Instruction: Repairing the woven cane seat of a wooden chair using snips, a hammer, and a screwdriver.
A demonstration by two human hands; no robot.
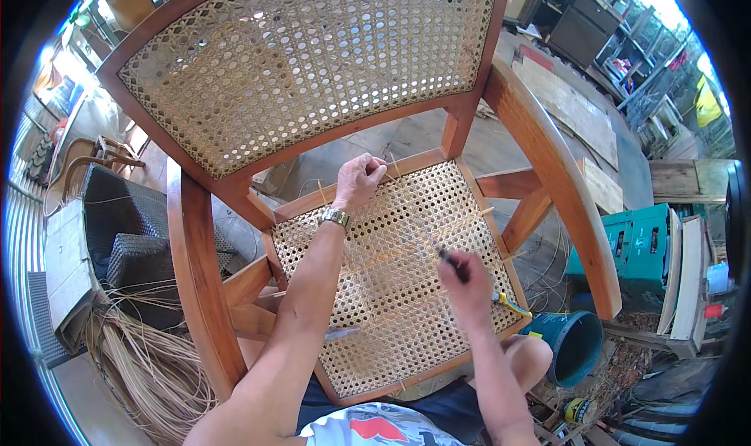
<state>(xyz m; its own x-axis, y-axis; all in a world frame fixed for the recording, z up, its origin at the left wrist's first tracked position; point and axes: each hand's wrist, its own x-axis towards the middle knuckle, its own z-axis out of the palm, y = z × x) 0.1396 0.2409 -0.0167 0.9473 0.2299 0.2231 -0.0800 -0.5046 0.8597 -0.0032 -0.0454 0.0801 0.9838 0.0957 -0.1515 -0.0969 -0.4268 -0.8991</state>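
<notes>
A wooden armchair stands in front of me with a woven cane seat (391, 289) and a cane backrest (313, 62). My left hand (360, 181), with a metal watch on its wrist, is closed at the seat's far edge; what its fingers pinch, if anything, is hidden. Over the right half of the seat, my right hand (469, 293) grips a small black tool (451, 260), slightly blurred, its kind unclear. Light pegs poke up along the seat frame. A yellow-handled tool (510, 302) lies at the seat's right edge, and a pale blade (341, 332) shows beside my left forearm.
Curved armrests flank the seat on the left (195, 282) and right (555, 172). A bundle of cane strands (149, 364) lies at lower left. To the right are a dark teal bucket (577, 348) and a green crate (626, 246). Boards (567, 106) lie on the floor behind.
</notes>
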